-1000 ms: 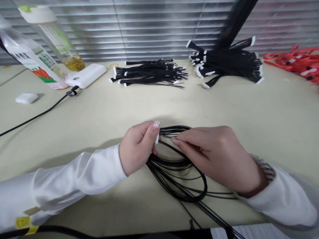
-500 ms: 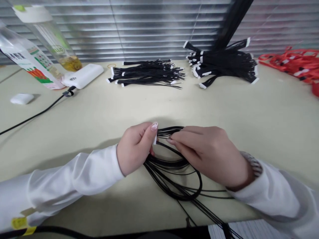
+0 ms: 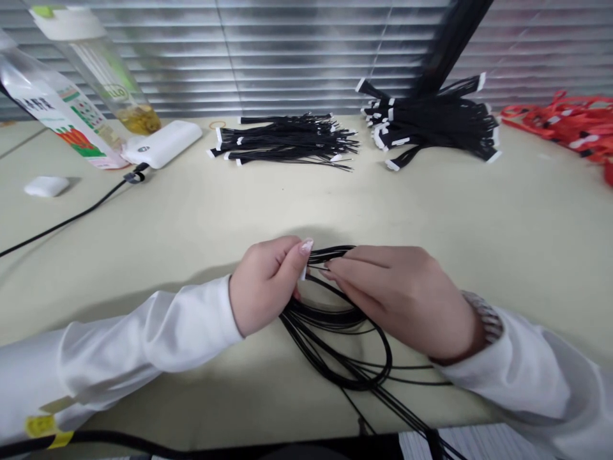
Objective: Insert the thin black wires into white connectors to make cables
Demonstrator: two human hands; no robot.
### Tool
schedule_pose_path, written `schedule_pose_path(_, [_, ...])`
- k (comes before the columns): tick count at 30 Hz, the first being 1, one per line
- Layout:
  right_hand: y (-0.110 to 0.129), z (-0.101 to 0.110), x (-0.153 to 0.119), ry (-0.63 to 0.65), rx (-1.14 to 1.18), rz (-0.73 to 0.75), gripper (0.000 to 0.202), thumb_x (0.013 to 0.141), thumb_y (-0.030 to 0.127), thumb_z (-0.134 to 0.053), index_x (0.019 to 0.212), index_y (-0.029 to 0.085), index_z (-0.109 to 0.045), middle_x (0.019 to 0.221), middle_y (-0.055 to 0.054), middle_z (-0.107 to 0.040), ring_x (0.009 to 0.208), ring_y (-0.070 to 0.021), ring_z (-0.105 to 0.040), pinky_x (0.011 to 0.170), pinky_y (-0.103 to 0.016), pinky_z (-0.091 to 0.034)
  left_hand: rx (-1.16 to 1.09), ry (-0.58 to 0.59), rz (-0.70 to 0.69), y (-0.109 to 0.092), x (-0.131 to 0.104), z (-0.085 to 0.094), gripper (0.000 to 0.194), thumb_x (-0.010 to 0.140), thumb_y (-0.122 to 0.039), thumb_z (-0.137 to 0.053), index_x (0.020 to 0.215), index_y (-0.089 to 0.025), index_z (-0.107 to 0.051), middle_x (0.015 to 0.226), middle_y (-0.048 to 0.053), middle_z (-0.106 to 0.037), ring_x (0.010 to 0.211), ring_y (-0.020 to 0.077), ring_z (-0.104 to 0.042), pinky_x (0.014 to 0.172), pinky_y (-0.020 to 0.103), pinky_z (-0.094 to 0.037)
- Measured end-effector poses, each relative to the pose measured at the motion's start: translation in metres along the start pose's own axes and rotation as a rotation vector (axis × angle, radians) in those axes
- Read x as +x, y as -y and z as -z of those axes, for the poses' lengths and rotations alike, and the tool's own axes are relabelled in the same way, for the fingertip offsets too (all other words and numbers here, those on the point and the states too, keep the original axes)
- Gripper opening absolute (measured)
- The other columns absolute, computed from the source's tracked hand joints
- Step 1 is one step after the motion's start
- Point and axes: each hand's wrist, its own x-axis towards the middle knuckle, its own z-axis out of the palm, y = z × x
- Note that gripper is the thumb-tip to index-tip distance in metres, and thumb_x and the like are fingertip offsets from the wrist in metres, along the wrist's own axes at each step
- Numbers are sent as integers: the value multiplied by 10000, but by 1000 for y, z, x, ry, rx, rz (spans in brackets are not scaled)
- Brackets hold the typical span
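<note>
A looped bundle of thin black wires (image 3: 335, 377) lies at the front of the table, its tails trailing over the edge at the lower right. My left hand (image 3: 271, 281) is closed round the bundle, thumb on top, and a small white connector (image 3: 303, 273) shows just under the thumb. My right hand (image 3: 397, 294) pinches a single thin black wire near that connector, thumb and forefinger pressed together. The upper wires run between both hands. The fingers under the left hand are mostly hidden.
At the back lie black wire pieces with white connectors (image 3: 287, 140), a larger pile of black cables (image 3: 435, 124) and red cables (image 3: 565, 128). On the left are a labelled bottle (image 3: 71, 121), a tea bottle (image 3: 110, 83), a white power bank (image 3: 165, 145) and a white case (image 3: 46, 186).
The whole view has shifted slightly. My left hand has come a little closer to the right hand; both keep their hold on the wires.
</note>
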Motion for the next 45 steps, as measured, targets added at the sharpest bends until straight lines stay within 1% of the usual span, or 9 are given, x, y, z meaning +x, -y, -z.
schedule_pose_path(5, [2, 10, 0, -104, -93, -87, 130, 840, 270, -524, 874, 157, -576, 795, -44, -609, 681, -139, -547, 598, -255, -392, -100, -107, 54, 3, 3, -3, 394, 892, -395, -384, 568, -183, -457, 399, -47, -449, 355, 75, -459, 375, 184, -368])
schedule_pose_path(9, [10, 26, -4, -217, -46, -74, 182, 791, 304, -596, 696, 178, -507, 638, 3, -506, 582, -104, -454, 528, -237, -323, -218, -255, 118, 6, 7, -5, 414, 892, -449, -372, 590, -181, -468, 390, -55, -437, 333, 69, -440, 345, 178, -350])
schedule_pose_path(11, [14, 27, -5, -98, 57, -80, 301, 825, 321, -549, 579, 180, -450, 510, 43, -403, 470, -75, -343, 471, -241, -246, -243, -288, 133, 7, 8, -4, 416, 891, -457, -371, 600, -179, -475, 390, -55, -443, 336, 68, -435, 342, 178, -345])
schedule_pose_path(13, [16, 23, -4, 118, 194, -144, 367, 854, 338, -493, 532, 171, -433, 464, 54, -349, 442, -65, -275, 453, -241, -205, -240, -296, 132, 7, 8, -4, 414, 893, -451, -373, 601, -177, -477, 390, -56, -445, 339, 69, -435, 345, 181, -343])
schedule_pose_path(16, [17, 9, 0, 327, 386, -246, 347, 871, 334, -445, 572, 167, -498, 497, 48, -392, 482, -64, -296, 464, -223, -221, -191, -298, 113, 6, 7, -4, 413, 898, -428, -375, 585, -175, -469, 394, -53, -448, 354, 71, -448, 363, 186, -347])
schedule_pose_path(21, [19, -8, 5, 271, 448, -241, 234, 843, 293, -465, 685, 171, -589, 537, 40, -476, 501, -65, -355, 499, -214, -269, -152, -277, 105, 4, 7, -5, 412, 895, -424, -378, 573, -179, -456, 391, -51, -442, 364, 78, -457, 377, 194, -348])
schedule_pose_path(32, [19, -4, 7, 327, 427, -252, 259, 871, 288, -408, 662, 173, -508, 538, 39, -443, 500, -74, -349, 499, -231, -262, -144, -241, 88, 4, 6, -5, 407, 897, -415, -374, 576, -177, -451, 407, -49, -443, 362, 68, -453, 379, 184, -349])
schedule_pose_path(39, [19, -1, 1, 322, 44, -183, 196, 861, 227, -408, 700, 195, -516, 641, 13, -539, 542, -103, -398, 531, -279, -240, -135, -247, 71, 5, 7, -6, 399, 900, -391, -374, 572, -178, -452, 407, -52, -441, 371, 67, -458, 393, 183, -354])
schedule_pose_path(45, [-6, 23, -4, 99, -331, -215, 221, 859, 285, -409, 747, 202, -580, 553, -14, -559, 478, -156, -478, 479, -284, -249, -134, -295, 86, 6, 10, -6, 419, 898, -394, -377, 547, -175, -440, 399, -49, -447, 370, 58, -452, 399, 166, -365])
